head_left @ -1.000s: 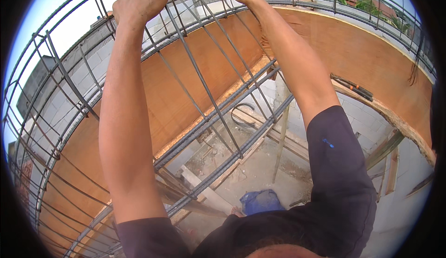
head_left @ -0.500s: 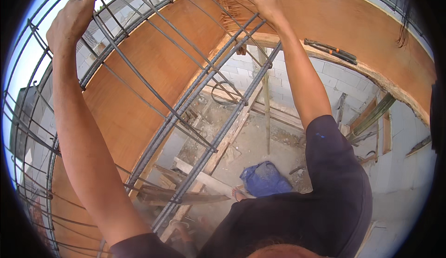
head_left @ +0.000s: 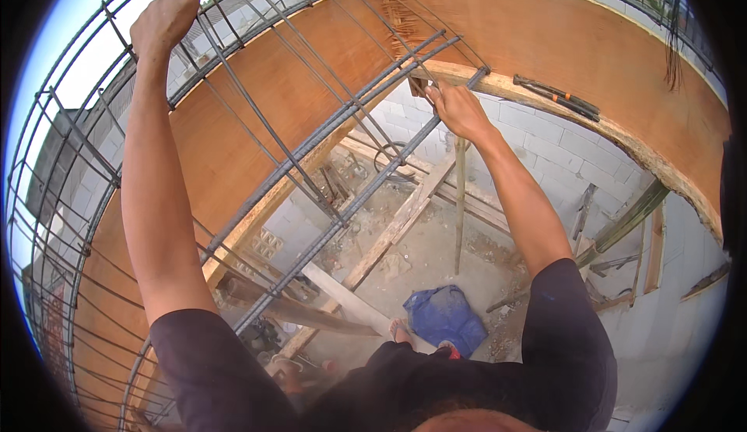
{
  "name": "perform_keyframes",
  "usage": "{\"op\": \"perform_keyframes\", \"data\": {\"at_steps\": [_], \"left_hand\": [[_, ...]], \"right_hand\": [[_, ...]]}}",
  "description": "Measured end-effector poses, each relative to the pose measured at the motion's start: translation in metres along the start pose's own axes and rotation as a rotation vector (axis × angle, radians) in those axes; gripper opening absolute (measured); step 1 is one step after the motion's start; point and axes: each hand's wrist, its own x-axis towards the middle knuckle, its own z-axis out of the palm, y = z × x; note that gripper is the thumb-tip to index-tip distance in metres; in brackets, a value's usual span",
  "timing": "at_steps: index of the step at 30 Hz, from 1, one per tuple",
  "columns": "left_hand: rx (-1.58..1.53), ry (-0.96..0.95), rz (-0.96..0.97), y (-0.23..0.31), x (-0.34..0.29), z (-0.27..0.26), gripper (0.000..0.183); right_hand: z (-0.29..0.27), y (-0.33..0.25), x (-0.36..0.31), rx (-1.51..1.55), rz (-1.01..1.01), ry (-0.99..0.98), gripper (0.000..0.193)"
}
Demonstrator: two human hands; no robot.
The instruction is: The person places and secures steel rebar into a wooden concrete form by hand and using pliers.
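Note:
A long cage of dark steel rebar (head_left: pixel 311 148), made of ribbed rods joined by thinner stirrups, slants from lower left to upper middle beside brown plywood formwork. My left hand (head_left: pixel 165 23) is raised at the upper left, closed on the cage's upper bars with the thumb pointing up; its other fingers are partly hidden. My right hand (head_left: pixel 461 111) is low at the cage's far end, closed on a thin bar beside the lowest ribbed rod. Just beyond that hand, the rod ends lie by the timber edge of the formwork.
Orange-and-black handled pliers (head_left: pixel 556 97) lie on the timber ledge (head_left: pixel 513 86) at right. Thin wires (head_left: pixel 674 43) hang over the plywood (head_left: pixel 607 43). Far below are a blue sack (head_left: pixel 445 319), planks (head_left: pixel 401 218), a wooden post (head_left: pixel 460 206) and a pale block wall (head_left: pixel 545 148).
My right hand has come down from the cage's upper bars to its lower rod. My left hand has shifted right and slightly up. In the picture, the cage's lowest rod end sits farther right.

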Motion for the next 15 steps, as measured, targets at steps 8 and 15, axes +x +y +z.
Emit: {"op": "perform_keyframes", "data": {"at_steps": [8,15], "left_hand": [[-0.024,0.122,0.027,0.013,-0.011,-0.004,0.092],[-0.025,-0.038,0.005,-0.005,-0.008,-0.002,0.093]], "right_hand": [[-0.016,0.009,-0.017,-0.103,-0.067,0.030,0.036],[-0.072,-0.093,0.100,0.213,-0.112,0.265,0.035]]}}
